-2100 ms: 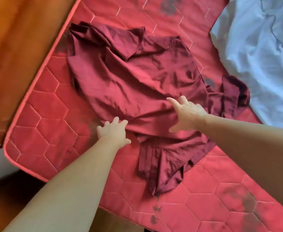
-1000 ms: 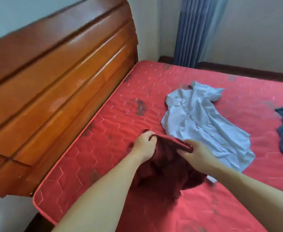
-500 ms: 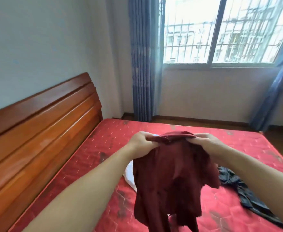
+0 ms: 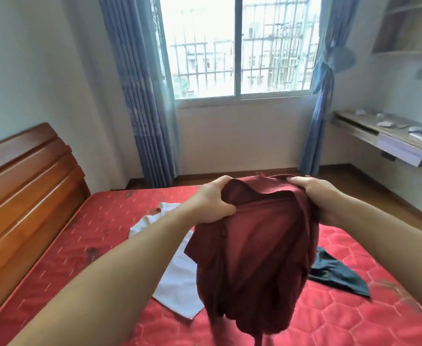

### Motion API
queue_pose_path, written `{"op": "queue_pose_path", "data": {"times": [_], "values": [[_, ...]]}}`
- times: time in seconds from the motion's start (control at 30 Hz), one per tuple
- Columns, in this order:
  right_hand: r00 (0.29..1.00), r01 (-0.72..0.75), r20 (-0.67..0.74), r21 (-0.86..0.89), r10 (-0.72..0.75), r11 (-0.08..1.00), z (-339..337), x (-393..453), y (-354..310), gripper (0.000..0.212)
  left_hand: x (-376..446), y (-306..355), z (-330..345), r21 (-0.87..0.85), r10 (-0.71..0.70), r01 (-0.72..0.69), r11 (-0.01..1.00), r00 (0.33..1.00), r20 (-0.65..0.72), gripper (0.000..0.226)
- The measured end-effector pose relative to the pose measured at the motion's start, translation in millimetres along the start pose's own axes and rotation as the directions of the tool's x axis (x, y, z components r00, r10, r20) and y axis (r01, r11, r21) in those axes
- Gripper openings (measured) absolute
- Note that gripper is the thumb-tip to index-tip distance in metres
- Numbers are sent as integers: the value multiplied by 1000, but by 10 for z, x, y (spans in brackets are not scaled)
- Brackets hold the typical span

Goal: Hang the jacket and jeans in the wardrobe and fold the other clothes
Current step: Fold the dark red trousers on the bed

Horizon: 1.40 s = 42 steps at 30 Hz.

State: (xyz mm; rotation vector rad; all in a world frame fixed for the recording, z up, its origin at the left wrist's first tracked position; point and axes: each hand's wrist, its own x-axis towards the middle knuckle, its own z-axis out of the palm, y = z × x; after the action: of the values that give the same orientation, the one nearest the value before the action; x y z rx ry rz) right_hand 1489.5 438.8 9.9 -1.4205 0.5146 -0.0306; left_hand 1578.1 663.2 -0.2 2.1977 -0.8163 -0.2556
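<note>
A dark red shirt [image 4: 257, 255] hangs in the air above the red mattress [image 4: 110, 221]. My left hand [image 4: 213, 201] grips its top edge on the left, and my right hand [image 4: 314, 198] grips the top edge on the right. The cloth droops in loose folds below both hands. A white shirt [image 4: 177, 280] lies flat on the mattress behind it, partly hidden. A dark blue-green garment [image 4: 339, 273] lies crumpled on the mattress to the right.
A wooden headboard [image 4: 22, 186] stands along the left. Blue curtains [image 4: 145, 103] frame a barred window [image 4: 239, 46] ahead. A wall desk [image 4: 389, 143] with small items runs along the right wall, above wooden floor [image 4: 377, 206].
Both hands took hold of the red shirt and lifted it off the mattress to chest height. My view rose from the mattress to the window.
</note>
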Motion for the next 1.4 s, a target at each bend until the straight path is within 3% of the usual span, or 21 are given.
{"op": "queue_pose_path", "data": {"times": [0.07,0.13,0.23,0.33,0.43,0.47,0.57,0.6,0.7,0.8,0.9,1.03,1.13,1.23,1.4], "values": [[1000,-25,-6,-12,25,1000,-403,-20,31,23,90,218,259,143,-3,14,990,997,-78,27],[998,-59,10,-89,60,994,-782,-19,116,26,177,433,507,159,-60,79,984,991,-119,10],[998,-61,-41,-287,51,956,-1214,59,301,37,298,792,814,-188,-181,162,969,979,-91,12],[978,157,-29,-556,-207,816,-1294,93,401,42,345,1120,974,-453,-237,188,871,970,-53,15],[872,473,107,-431,-477,768,-1206,-20,438,45,388,1304,1059,-460,-215,186,868,976,-12,16],[811,574,172,-418,-560,704,-1176,-90,458,46,388,1344,1071,-452,-214,186,872,977,-11,16],[587,749,340,-573,-735,332,-1134,-154,576,36,388,1385,1072,-452,-209,174,875,978,-29,10],[575,747,362,-598,-734,290,-1141,-127,617,29,379,1388,1052,-452,-206,173,875,978,-25,8],[640,692,335,-643,-691,329,-1206,-7,685,20,329,1343,924,-421,-197,188,888,980,23,8],[767,623,334,-595,-548,509,-1218,55,641,21,238,1268,754,-414,-211,229,881,973,90,11],[860,502,348,-443,-373,743,-1128,29,506,24,160,1140,581,-400,-249,271,876,963,107,8],[894,328,363,-131,-263,936,-1001,-198,120,23,23,981,337,-375,-245,294,879,954,174,9],[847,218,510,-71,-153,973,-980,-231,-157,30,-44,906,183,-407,-193,237,882,970,147,9],[785,212,607,-76,-124,974,-965,-174,-324,24,-42,850,110,-434,-157,185,882,982,101,15],[854,331,459,-114,-246,937,-921,-74,-512,29,-11,890,90,-409,-119,112,905,993,10,12]]}}
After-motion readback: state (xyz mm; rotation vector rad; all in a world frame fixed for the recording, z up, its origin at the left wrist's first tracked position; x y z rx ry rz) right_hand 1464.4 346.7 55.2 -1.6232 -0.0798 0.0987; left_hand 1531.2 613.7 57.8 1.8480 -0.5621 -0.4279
